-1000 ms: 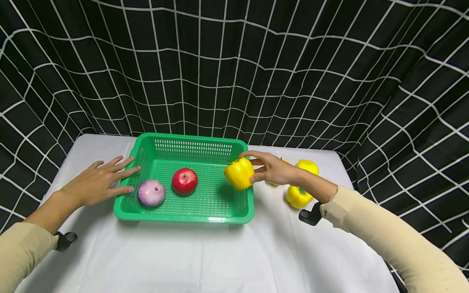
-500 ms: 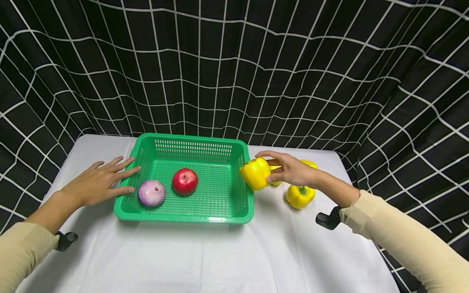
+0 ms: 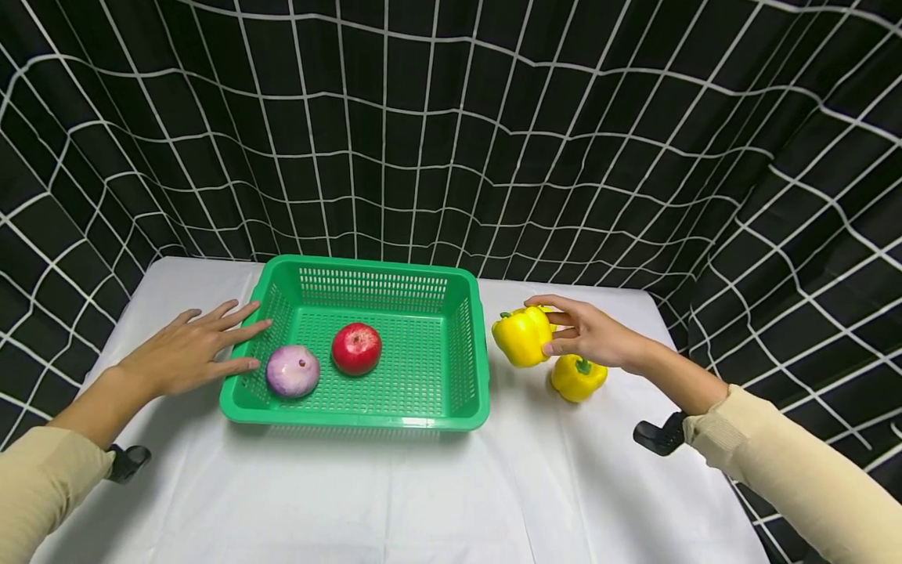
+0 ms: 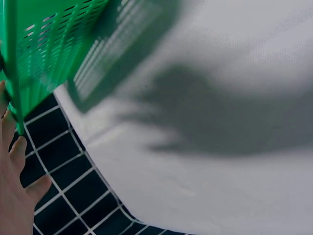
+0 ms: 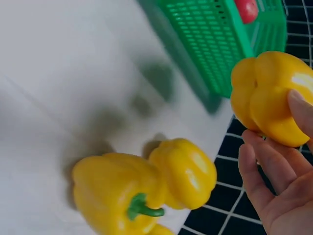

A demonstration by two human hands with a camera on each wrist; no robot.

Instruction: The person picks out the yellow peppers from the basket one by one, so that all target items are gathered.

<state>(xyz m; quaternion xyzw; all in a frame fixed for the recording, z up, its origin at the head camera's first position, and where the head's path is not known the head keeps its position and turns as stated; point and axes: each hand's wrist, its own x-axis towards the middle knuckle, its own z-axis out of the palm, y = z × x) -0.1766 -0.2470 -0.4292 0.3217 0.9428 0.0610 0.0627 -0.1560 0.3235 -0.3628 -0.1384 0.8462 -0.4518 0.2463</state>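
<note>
In the head view my right hand [image 3: 592, 333] grips a yellow bell pepper [image 3: 520, 338] between thumb and fingers. The pepper hangs over the table just right of the green plastic basket [image 3: 352, 419], apart from it. My left hand [image 3: 186, 352] lies with spread fingers at the basket's left rim, fingertips touching it. In the right wrist view the held bell pepper [image 5: 269, 98] is at upper right. Below it on the cloth are another yellow bell pepper [image 5: 115, 188] with a green stem and a smaller-looking yellow bell pepper [image 5: 183, 174].
Inside the basket sit a purple-and-white onion-like round vegetable [image 3: 292, 371] at the left and a red round fruit [image 3: 356, 349] nearer the middle. A white cloth [image 3: 395, 493] covers the table. Black curtains [image 3: 451, 141] with a white grid hang behind and beside it.
My right hand has carried the bell pepper rightward, from over the basket's right end to beyond its rim. The left hand and the basket's contents stay put.
</note>
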